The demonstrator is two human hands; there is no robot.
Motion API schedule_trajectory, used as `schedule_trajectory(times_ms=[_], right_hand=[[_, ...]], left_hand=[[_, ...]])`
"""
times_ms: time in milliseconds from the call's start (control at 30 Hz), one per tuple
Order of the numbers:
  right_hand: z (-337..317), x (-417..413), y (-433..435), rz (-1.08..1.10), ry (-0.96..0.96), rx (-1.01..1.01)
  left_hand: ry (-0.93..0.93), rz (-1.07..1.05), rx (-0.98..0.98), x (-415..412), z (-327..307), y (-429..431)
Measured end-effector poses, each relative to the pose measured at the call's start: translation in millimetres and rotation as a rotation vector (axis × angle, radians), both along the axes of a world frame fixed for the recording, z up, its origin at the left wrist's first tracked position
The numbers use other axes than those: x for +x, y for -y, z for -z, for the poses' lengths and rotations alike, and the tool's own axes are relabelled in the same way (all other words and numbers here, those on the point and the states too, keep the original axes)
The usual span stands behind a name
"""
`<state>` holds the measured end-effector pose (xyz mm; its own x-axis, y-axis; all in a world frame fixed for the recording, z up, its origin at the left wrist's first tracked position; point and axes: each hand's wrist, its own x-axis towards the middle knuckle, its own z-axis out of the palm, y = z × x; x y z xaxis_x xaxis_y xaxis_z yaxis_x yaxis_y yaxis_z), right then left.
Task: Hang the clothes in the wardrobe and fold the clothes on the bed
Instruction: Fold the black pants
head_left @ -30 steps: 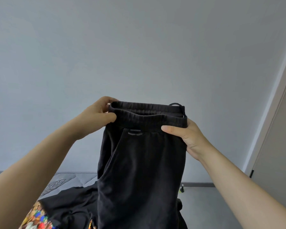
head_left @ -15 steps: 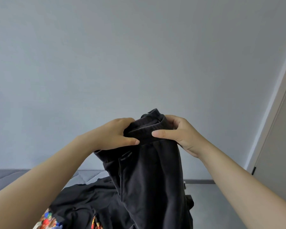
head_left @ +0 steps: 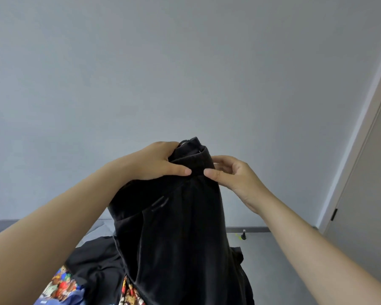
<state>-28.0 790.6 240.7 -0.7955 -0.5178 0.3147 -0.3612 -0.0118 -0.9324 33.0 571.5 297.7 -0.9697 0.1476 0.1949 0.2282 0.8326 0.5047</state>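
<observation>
I hold a pair of black trousers up in front of me by the waistband, which is gathered into a narrow bunch. My left hand grips the bunched waistband from the left, thumb across the front. My right hand pinches the right side of the waistband between thumb and fingers, the fingers loosely curled. The legs hang straight down toward the bed, and their lower ends are out of view.
Under the trousers lie another black garment and a colourful printed cloth. A plain grey wall fills the background. A beige door stands at the right, with a small door stop on the grey floor.
The waistband was spread wide between both hands a second ago. My hands have come together and bunched it narrow, and my right hand has loosened to a pinch.
</observation>
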Motion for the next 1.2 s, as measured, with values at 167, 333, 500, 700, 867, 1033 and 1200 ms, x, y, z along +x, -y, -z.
schedule_trajectory(times_ms=[167,333,500,700,867,1033,1200], right_hand=[[56,-11,-22,0.175,0.07,0.123],[117,-21,-34,0.349,0.19,0.291],[168,-28,-31,0.392,0.301,0.437],[192,-37,-26,0.301,0.55,0.362],[197,-46,-21,0.255,0.574,0.241],[199,-46,-12,0.193,0.654,0.223],[207,-49,-22,0.203,0.675,0.181]], left_hand=[[-0.053,-0.043,-0.003,-9,6,9],[-0.125,-0.058,-0.028,-9,-2,17],[-0.178,-0.048,-0.028,-5,-10,15],[-0.236,-0.059,-0.039,2,-20,18],[-0.226,-0.07,-0.021,5,-22,23],[-0.215,-0.067,0.006,6,-22,23],[-0.186,-0.106,0.016,-1,-14,29]])
